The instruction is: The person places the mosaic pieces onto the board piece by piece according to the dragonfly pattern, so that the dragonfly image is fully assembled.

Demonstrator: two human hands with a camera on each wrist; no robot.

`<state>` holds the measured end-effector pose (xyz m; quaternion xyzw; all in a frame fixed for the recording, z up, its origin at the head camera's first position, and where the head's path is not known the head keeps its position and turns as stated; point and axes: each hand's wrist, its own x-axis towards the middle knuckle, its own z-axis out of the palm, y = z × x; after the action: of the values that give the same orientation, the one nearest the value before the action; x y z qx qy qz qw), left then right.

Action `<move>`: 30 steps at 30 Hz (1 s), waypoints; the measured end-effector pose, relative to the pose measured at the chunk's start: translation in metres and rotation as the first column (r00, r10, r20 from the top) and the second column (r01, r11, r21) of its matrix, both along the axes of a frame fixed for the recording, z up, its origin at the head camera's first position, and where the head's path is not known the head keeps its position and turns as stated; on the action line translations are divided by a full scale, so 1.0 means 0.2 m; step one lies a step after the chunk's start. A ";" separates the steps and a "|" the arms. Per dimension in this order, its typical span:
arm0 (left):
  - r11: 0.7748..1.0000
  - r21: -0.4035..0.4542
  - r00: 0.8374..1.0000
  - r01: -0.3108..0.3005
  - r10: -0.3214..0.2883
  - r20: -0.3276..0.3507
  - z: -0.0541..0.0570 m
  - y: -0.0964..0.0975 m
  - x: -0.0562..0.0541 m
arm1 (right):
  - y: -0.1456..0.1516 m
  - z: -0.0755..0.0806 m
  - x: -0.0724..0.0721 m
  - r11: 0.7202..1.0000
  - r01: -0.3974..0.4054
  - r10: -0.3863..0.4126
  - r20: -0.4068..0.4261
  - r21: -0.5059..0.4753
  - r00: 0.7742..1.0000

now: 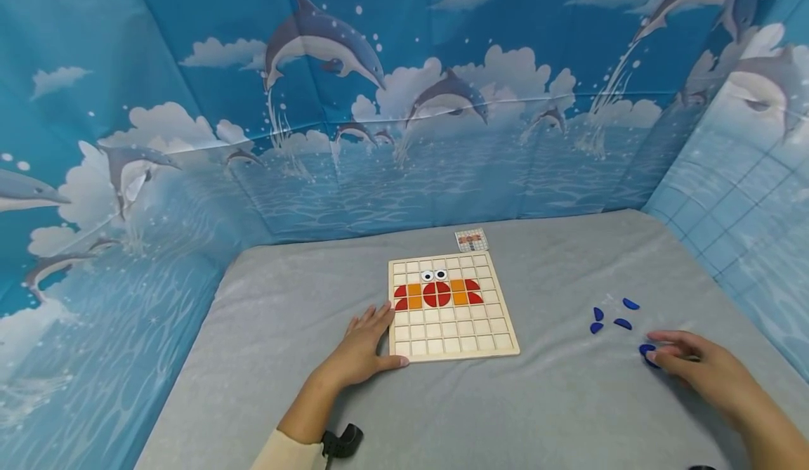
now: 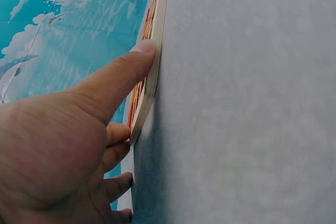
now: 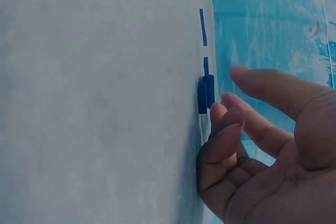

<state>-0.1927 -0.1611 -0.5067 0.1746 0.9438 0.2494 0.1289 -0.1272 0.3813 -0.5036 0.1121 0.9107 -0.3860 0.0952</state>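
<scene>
Curtain hung behind board; right of it, blue pieces ungripped by loose right hand (right-wrist view only). Board red-orange tiled, touched by spread left hand.

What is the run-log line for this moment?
left hand: touching grid board edge | right hand: beside blue pieces | card: at board's far edge

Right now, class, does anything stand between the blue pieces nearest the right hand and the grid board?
Nothing visible blocks a straight path from the nearest blue pieces by the right hand to the near right corner of the grid board. Four other blue pieces lie just beyond that line, farther from the person.
</scene>
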 end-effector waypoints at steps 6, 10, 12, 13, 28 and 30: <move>1.000 0.009 1.000 0.001 -0.001 0.001 0.00 0.00 0.01 | 0.03 -0.05 -0.03 0.999 0.053 -0.052 0.042 0.000 0.998; 1.000 0.001 1.000 0.003 -0.003 0.004 0.01 0.00 0.01 | 0.03 -0.06 -0.03 1.000 0.026 -0.025 0.047 -0.010 0.999; 1.000 0.005 1.000 0.001 -0.001 0.004 0.01 0.00 0.01 | 0.02 -0.06 -0.03 1.000 0.002 -0.001 0.048 -0.003 0.999; 1.000 0.004 1.000 0.002 -0.002 0.002 0.01 0.00 0.01 | 0.02 -0.06 -0.03 1.000 -0.003 0.003 0.049 -0.002 0.999; 1.000 0.003 1.000 0.008 -0.008 -0.007 0.01 -0.01 0.01 | 0.00 -0.05 -0.02 1.000 -0.010 0.010 0.108 -0.004 0.994; 1.000 0.005 1.000 0.011 -0.011 -0.009 0.00 0.00 0.00 | 0.00 -0.05 -0.02 1.000 0.002 -0.002 0.122 -0.006 0.993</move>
<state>-0.1917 -0.1619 -0.5057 0.1811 0.9428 0.2502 0.1256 -0.1319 0.3817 -0.5135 0.1361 0.9020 -0.3812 0.1504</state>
